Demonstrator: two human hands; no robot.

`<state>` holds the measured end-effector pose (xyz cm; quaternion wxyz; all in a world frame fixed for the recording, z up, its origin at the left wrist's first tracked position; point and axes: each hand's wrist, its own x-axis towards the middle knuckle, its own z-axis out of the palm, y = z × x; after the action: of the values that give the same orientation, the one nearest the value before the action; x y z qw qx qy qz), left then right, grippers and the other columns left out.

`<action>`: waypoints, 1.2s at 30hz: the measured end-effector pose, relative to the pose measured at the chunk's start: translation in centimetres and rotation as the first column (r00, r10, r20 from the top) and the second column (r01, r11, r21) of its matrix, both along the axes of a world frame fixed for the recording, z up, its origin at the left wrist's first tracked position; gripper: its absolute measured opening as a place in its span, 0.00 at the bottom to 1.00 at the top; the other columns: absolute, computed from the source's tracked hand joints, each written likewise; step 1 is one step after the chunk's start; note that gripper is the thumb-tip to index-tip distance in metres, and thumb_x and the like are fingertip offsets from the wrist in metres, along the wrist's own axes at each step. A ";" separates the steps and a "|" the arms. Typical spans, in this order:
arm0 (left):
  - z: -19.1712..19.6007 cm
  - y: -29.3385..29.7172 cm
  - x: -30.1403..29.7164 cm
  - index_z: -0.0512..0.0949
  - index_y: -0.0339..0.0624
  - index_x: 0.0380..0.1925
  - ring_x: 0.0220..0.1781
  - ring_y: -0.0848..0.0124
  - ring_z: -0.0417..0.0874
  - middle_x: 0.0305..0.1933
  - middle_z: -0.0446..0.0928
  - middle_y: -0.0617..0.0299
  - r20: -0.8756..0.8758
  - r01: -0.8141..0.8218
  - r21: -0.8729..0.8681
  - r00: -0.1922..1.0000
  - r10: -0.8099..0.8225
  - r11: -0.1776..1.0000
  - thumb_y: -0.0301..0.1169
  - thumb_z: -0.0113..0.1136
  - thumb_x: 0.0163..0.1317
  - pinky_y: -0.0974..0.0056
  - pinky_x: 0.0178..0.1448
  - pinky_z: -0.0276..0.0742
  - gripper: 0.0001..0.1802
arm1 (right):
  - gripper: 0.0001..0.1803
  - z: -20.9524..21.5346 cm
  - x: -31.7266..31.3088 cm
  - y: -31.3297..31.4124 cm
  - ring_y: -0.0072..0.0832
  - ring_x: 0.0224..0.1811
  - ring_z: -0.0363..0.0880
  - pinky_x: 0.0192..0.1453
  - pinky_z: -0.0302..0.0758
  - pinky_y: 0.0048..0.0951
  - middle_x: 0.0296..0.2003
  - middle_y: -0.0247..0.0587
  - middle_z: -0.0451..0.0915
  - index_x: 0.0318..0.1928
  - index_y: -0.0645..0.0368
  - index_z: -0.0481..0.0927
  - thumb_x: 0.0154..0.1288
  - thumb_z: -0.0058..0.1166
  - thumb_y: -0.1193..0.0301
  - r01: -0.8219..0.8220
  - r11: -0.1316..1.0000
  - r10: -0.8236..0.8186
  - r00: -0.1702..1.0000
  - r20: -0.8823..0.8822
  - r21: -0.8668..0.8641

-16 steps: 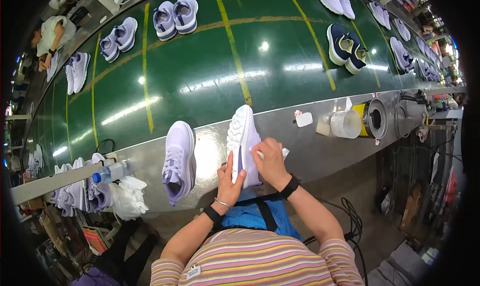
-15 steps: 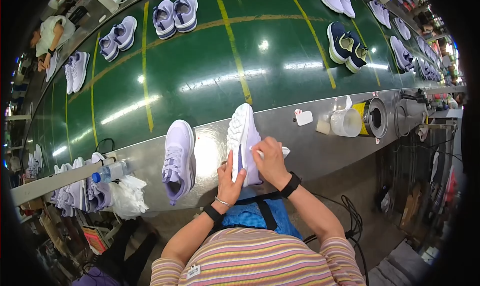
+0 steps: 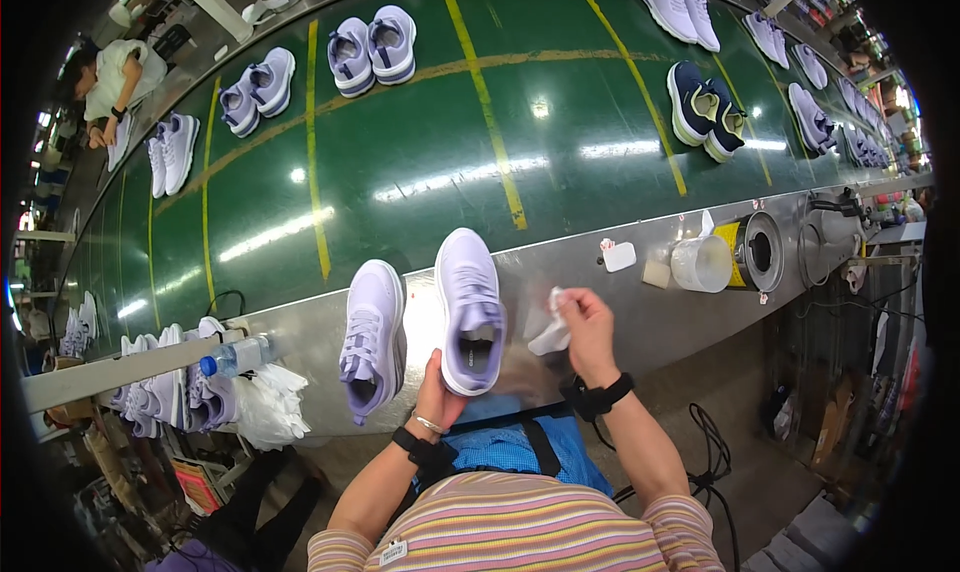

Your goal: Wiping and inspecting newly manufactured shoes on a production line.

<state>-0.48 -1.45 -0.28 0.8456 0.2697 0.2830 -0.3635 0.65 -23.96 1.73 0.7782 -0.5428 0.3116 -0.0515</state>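
Shoe (image 3: 466, 287) turned upright, right hand (image 3: 590, 324) pulled clear pinching the cloth (image 3: 548, 340) — left hand (image 3: 438, 400) clamped at the heel (image 3: 480, 381), probably underneath too. Keep that heel steady.

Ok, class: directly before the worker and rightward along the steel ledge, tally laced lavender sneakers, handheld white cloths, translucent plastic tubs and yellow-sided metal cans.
Laced lavender sneakers: 2
Handheld white cloth: 1
Translucent plastic tub: 1
Yellow-sided metal can: 1
Total: 5

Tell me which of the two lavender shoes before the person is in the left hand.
The right lavender shoe: the left hand holds it near its heel. The other lavender shoe stands to its left on the metal ledge, untouched.
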 end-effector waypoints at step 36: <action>3.3 2.4 3.8 0.54 0.34 0.62 0.53 0.67 0.69 0.54 0.66 0.51 0.414 -0.118 0.843 0.765 -0.493 0.524 0.23 0.56 0.43 0.66 0.57 0.64 0.42 | 0.04 -2.9 13.1 9.1 0.35 0.34 0.69 0.39 0.66 0.32 0.25 0.40 0.70 0.27 0.58 0.79 0.48 0.59 0.74 -0.414 0.692 0.567 0.819 0.089 -0.592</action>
<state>3.36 0.94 3.06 0.6075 0.7694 0.0977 -0.1717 13.71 -14.85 -1.20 0.6085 -0.7933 0.0187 0.0013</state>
